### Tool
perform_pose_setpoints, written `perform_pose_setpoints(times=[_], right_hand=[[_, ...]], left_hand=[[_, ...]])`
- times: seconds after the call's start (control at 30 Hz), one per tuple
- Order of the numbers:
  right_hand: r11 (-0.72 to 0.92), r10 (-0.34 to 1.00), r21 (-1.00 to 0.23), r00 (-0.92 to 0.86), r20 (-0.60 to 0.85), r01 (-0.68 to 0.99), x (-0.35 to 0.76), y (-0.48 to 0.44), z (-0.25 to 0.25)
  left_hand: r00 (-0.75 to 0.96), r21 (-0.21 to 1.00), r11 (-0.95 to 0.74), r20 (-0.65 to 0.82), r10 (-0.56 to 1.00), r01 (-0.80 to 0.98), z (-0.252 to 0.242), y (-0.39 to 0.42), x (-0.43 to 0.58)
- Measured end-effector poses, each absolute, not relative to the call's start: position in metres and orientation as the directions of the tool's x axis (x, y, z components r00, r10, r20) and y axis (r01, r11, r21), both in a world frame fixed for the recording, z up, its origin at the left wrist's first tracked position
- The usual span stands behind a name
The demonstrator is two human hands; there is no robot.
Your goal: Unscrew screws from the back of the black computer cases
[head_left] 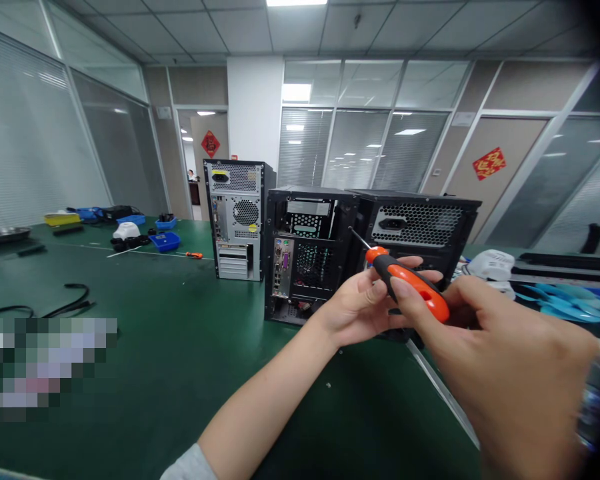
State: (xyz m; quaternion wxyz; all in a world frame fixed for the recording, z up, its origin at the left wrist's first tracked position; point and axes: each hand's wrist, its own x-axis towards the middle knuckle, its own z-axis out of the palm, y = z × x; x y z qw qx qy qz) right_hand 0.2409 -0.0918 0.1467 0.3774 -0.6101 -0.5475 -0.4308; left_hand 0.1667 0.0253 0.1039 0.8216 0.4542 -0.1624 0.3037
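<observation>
In my right hand (505, 340) is an orange and black screwdriver (410, 287), gripped by the handle. Its thin shaft points up and left, and the tip appears to meet the right rear edge of a black computer case (350, 267); whether a screw sits there is too small to tell. Palm up behind and below the handle lies my left hand (357, 310), its fingers stretched out and partly hidden by the screwdriver. The case has an open bay at the top and a port panel (281, 267) at its left.
A taller grey-backed computer case (237, 220) stands to the left, another black case (415, 223) close on the right. Blue trays (165, 241), a second screwdriver (194, 255) and black cables (70, 300) lie on the green table (180, 373). White and light-blue items sit at right.
</observation>
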Motion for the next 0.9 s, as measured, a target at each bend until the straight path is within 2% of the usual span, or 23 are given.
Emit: perform_pose_setpoints(times=[0.13,0.33,0.5,0.7,0.9], right_hand=[[-0.135,0.329,0.017,0.029,0.944,0.991,0.24,-0.091,0.149],[-0.127,0.234,0.118,-0.086,0.968,0.985,0.242,-0.089,0.152],[-0.154,0.247,0.079,-0.04,0.968,0.985,0.241,-0.088,0.151],[-0.151,0.221,0.13,-0.095,0.971,0.98,0.236,-0.085,0.155],[-0.128,0.246,0.128,-0.094,0.965,0.983,0.238,-0.085,0.154]], left_hand=[[0.768,0.64,0.425,0.536,0.351,-0.64,0.105,0.025,0.167],[0.77,0.62,0.457,0.537,0.345,-0.638,0.105,0.023,0.167],[0.768,0.626,0.446,0.529,0.361,-0.64,0.108,0.02,0.165],[0.766,0.62,0.451,0.501,0.403,-0.642,0.11,0.018,0.166],[0.75,0.574,0.484,0.473,0.463,-0.661,0.113,0.013,0.166]])
